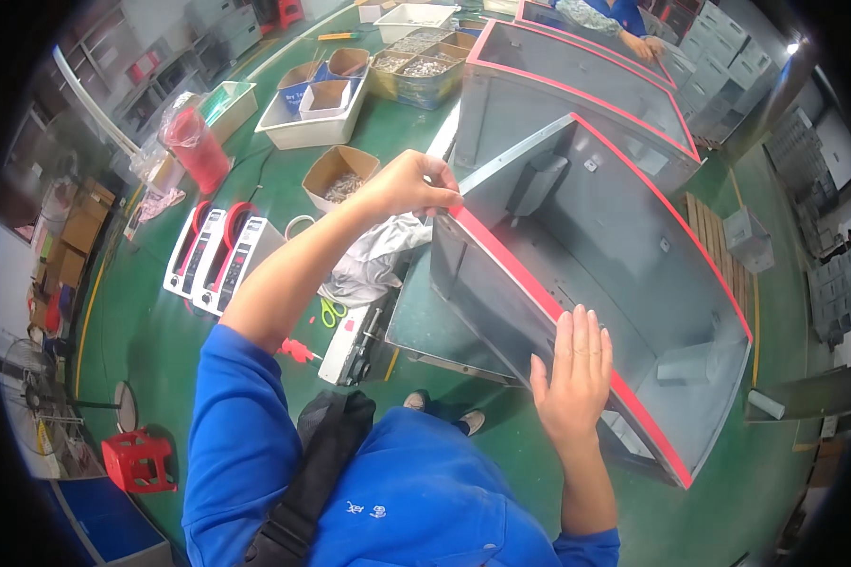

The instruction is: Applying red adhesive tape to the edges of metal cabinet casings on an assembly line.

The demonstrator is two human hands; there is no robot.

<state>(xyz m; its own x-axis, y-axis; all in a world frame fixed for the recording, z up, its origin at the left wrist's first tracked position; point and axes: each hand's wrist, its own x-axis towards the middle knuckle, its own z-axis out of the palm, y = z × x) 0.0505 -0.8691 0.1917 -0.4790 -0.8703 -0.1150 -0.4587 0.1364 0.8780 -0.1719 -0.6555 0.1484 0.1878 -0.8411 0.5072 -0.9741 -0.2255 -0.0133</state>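
While our left fingers [442, 197] pinch the red strip [512, 259] and our right fingers [580, 342] lie straight, spread across it, our left forearm [298, 255] overlaps grey cloth [373, 257], scissors [332, 312] below, centre-left.

I watched through one head-worn fisheye, looked steeply down and forward, close above the wearer's blue shirt [416, 472], left hand [404, 184] and right hand [575, 383] at near range, green floor [151, 350] stretched farther off behind
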